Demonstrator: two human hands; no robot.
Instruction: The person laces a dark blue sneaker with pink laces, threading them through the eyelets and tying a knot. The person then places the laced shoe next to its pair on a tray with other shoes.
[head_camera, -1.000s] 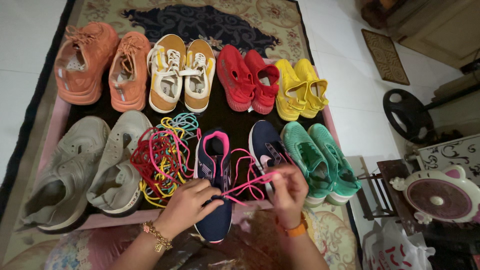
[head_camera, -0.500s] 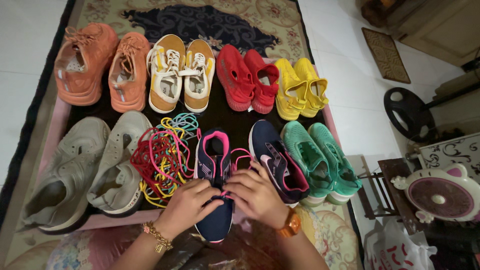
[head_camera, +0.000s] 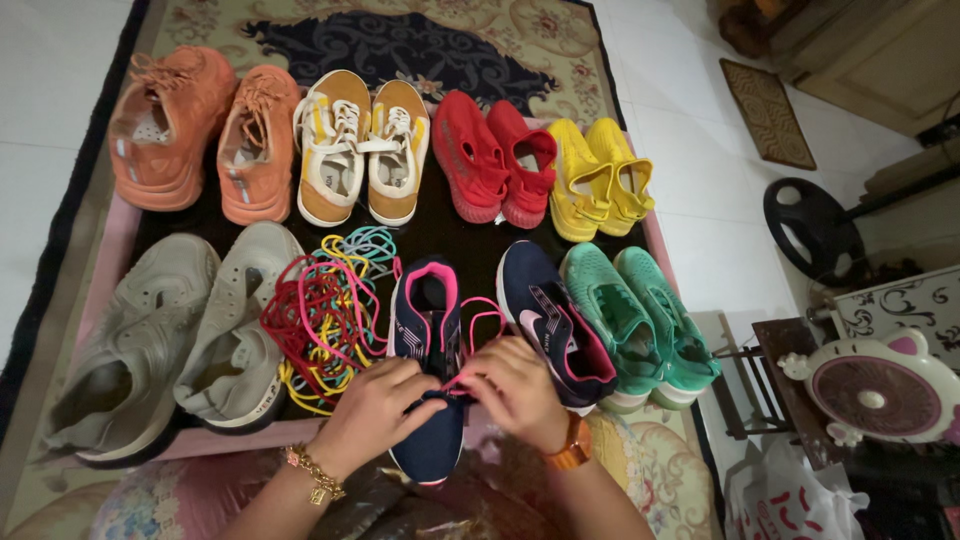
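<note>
A navy sneaker (head_camera: 428, 440) with pink lining lies toe toward me at the front of a dark mat (head_camera: 440, 232). Its partner (head_camera: 555, 322) sits just to its right. My left hand (head_camera: 375, 410), with a gold bracelet, rests on the near sneaker's upper and pinches the pink lace (head_camera: 478, 312). My right hand (head_camera: 515, 390), with an orange watch, meets it over the eyelets, fingers closed on the same lace. A loop of lace arcs up between the two shoes.
A tangle of red, pink, yellow and teal laces (head_camera: 325, 315) lies left of the navy pair. Grey sneakers (head_camera: 170, 340), teal ones (head_camera: 640, 320), and a back row of orange, tan, red and yellow pairs fill the mat. A pink fan (head_camera: 880, 385) stands at right.
My right hand had the lace drawn out to the right a second ago; it has come back in to the left hand over the shoe, and the long lace loops have shortened.
</note>
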